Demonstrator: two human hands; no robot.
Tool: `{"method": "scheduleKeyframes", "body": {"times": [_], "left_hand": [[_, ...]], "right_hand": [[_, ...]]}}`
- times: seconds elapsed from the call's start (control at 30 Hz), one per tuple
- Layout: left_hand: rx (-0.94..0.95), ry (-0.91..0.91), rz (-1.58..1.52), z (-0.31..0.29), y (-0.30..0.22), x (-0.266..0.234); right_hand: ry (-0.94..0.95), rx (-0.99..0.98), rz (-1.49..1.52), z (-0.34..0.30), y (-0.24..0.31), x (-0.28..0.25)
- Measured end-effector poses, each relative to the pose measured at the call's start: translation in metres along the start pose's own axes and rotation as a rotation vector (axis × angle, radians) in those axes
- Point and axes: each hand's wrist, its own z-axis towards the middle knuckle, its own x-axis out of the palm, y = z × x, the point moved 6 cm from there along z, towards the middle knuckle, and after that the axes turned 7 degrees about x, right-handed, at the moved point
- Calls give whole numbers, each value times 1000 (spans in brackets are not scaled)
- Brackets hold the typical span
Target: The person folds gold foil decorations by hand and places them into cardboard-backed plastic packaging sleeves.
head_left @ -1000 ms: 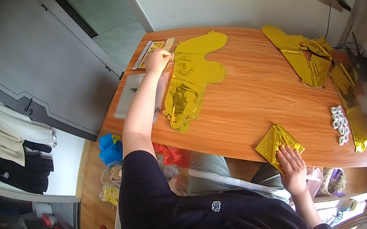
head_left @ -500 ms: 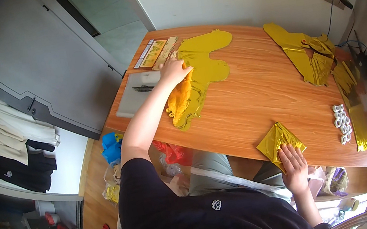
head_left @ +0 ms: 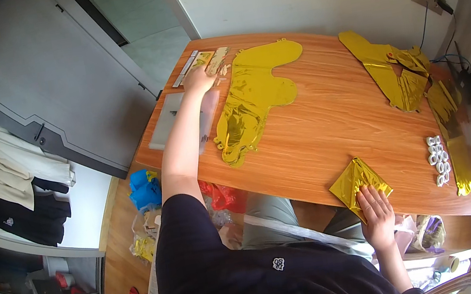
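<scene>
At the table's far left, my left hand [head_left: 198,81] reaches over the yellow printed card [head_left: 204,57], its thumb apart from its fingers. Its fingertips are partly hidden, and I see nothing clearly held. To its right a large gold foil balloon [head_left: 265,81] lies flat, uninflated, with rounded lobes. Near the front edge, my right hand [head_left: 377,214] rests flat, fingers extended, on a gold foil piece [head_left: 357,182] folded into a diamond shape. Below my left forearm lies a clear plastic sleeve [head_left: 207,124].
More crumpled gold foil [head_left: 380,65] lies at the far right. Several small white rolls [head_left: 438,159] stand near the table's [head_left: 329,114] right edge. A cream card [head_left: 218,60] sits beside the yellow one. Bags, one of them blue [head_left: 143,189], lie on the floor at left.
My left hand has left the large foil balloon and moved left to the cards. The balloon's raised, orange-looking left part no longer shows. My right hand stays on the folded foil.
</scene>
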Motion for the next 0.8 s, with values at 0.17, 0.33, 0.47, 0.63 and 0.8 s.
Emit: {"method": "scheduleKeyframes", "body": {"times": [0.17, 0.33, 0.47, 0.63, 0.8], "left_hand": [[-40, 300, -351, 7, 23, 17], [-83, 388, -197, 10, 20, 17], [-81, 376, -124, 8, 9, 17], [18, 224, -17, 9, 5, 5], [141, 178, 74, 9, -12, -3]], "right_hand": [[-5, -10, 4, 0, 0, 0], [-19, -8, 9, 1, 1, 0], [-20, -3, -1, 0, 0, 1], [-18, -3, 2, -1, 0, 1], [-18, -9, 10, -1, -1, 0]]}}
